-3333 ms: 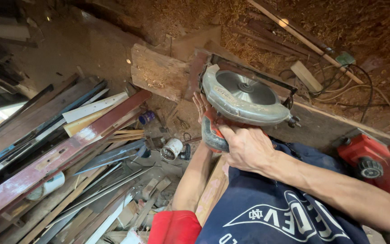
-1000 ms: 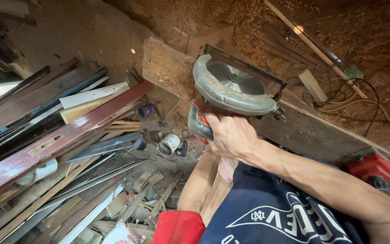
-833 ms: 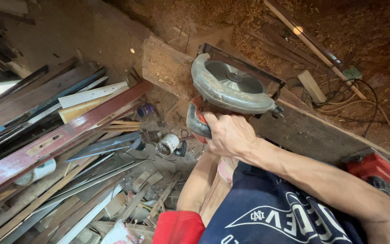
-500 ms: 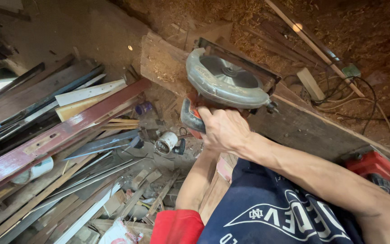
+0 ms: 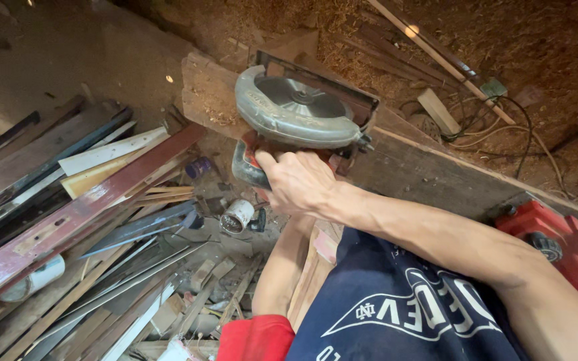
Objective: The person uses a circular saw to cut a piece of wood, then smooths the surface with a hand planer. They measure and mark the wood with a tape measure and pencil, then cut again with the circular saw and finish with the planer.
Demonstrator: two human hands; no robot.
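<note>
— Wood first: long dark plank (image 5: pixel 436 174), slanting from upper left down toward lower right above a sawdust floor.
— And on it?
— Grey circular saw (image 5: pixel 296 113), seated at the plank's left end. Blade face turned up toward the camera, guard curved along the near side.
— Long axis?
— Roughly left to right, much in line with the plank. Handle toward the body; leading end hard to tell.
— Hands?
— Right hand (image 5: pixel 299 180) wrapped tight around the saw's red and black handle, fingers curled shut. Left forearm reaching up beneath it, left hand hidden, grip impossible to judge.
— Risks?
— Probably kickback or a tip off the plank's end, given one visible grip. Also the black cable (image 5: pixel 503 127) lying near, liable to snag.
</note>
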